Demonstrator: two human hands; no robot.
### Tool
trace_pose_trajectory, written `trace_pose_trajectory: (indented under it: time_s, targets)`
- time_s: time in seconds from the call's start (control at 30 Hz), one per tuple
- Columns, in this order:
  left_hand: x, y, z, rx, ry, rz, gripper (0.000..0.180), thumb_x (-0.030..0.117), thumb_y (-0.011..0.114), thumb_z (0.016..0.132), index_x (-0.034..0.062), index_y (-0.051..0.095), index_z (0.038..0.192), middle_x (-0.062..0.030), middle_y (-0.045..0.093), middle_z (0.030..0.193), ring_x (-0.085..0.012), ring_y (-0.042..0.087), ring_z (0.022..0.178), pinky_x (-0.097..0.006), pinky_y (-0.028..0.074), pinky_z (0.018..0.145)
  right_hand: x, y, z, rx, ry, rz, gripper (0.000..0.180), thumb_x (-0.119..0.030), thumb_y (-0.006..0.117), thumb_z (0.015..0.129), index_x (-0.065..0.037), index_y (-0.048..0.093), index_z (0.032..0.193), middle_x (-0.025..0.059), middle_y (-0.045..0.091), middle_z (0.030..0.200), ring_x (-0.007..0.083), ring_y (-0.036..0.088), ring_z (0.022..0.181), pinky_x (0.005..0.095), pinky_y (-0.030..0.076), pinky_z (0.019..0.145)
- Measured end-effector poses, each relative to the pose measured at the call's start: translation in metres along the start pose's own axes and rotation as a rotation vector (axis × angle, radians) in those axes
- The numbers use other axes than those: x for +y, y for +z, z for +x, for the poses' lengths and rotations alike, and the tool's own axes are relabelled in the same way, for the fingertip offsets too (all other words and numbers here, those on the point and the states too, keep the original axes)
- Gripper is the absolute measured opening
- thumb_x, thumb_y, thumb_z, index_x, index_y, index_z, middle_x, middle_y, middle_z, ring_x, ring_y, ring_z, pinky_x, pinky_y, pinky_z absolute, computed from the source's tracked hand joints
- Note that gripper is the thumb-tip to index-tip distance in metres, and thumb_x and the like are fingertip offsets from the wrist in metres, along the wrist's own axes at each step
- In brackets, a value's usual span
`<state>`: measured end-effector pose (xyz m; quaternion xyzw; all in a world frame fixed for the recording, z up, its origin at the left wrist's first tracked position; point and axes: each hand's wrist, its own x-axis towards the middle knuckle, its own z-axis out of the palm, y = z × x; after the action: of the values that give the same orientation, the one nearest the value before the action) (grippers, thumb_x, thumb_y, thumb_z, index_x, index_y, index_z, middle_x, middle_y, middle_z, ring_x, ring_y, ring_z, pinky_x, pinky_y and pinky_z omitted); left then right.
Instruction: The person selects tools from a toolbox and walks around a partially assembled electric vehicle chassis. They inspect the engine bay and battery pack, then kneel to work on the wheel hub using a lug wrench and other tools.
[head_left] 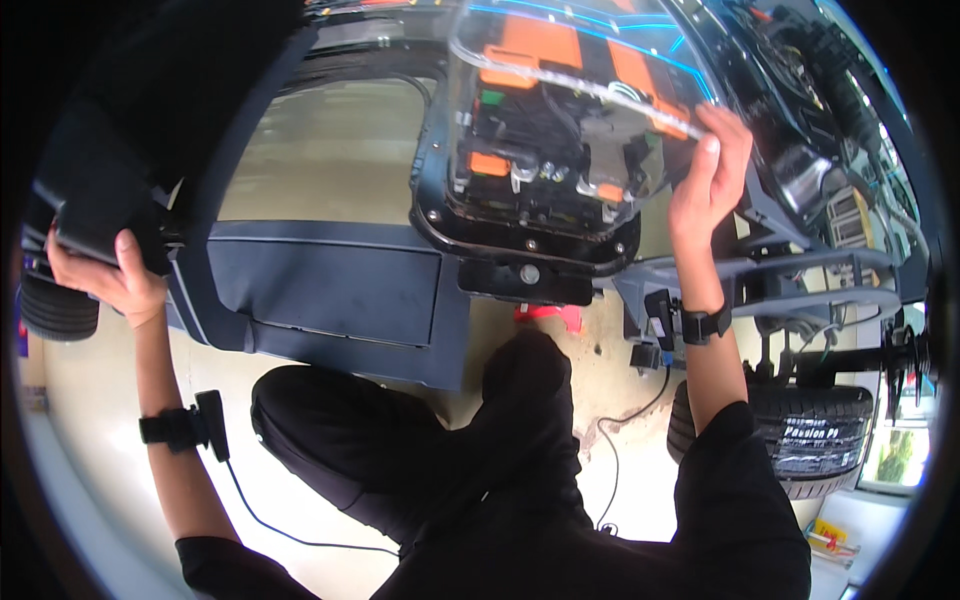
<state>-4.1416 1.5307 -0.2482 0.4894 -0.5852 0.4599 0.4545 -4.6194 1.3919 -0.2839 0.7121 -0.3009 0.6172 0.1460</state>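
Your right hand (708, 195) held the edge of the clear cover (600, 92), up in the middle, with your thumb and fingers pinched close together at one end of it. That rim was thin, so a pinch was likely the easy way to hold it. The cover was over the orange battery blocks (535, 50), and because it was see-through, you could look in at them. Below them ran a black bolted rim (480, 236), with bolts spaced along it, most likely to keep it from slipping. Far off on your left, your left hand (105, 285) was curled round the low edge of a black panel (105, 215), thumb in front, perhaps to steady it; I could not tell how hard you gripped. Your arms were spread because these two things were well apart. A black strap (168, 430) hugged your left wrist, likely so its small box would not fall.
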Motion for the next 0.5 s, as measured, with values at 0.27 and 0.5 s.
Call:
trace_pose_trajectory:
  time_s: [0.27, 0.5]
  targets:
    - [0.000, 0.006, -0.007, -0.050, -0.024, 0.025, 0.072, 0.040, 0.054, 0.079, -0.0084, 0.027, 0.124, -0.0238, 0.029, 0.120, -0.0336, 0.029, 0.110, -0.043, 0.021, 0.096, 0.013, 0.023, -0.009, 0.229, -0.082, -0.013, 0.023, -0.020, 0.045, 0.087, 0.000, 0.056, 0.091, 0.0138, 0.053, 0.095, 0.0276, 0.048, 0.093, 0.0369, 0.037, 0.085]
    - [-0.003, 0.003, -0.005, -0.037, 0.027, 0.044, 0.069, 0.038, 0.054, 0.081, -0.0087, 0.028, 0.125, -0.0238, 0.030, 0.120, -0.0330, 0.032, 0.110, -0.042, 0.022, 0.096, 0.014, 0.023, -0.008, 0.199, -0.115, -0.012, 0.027, -0.024, 0.043, 0.087, 0.000, 0.053, 0.092, 0.0140, 0.051, 0.093, 0.0286, 0.047, 0.092, 0.0379, 0.036, 0.083]
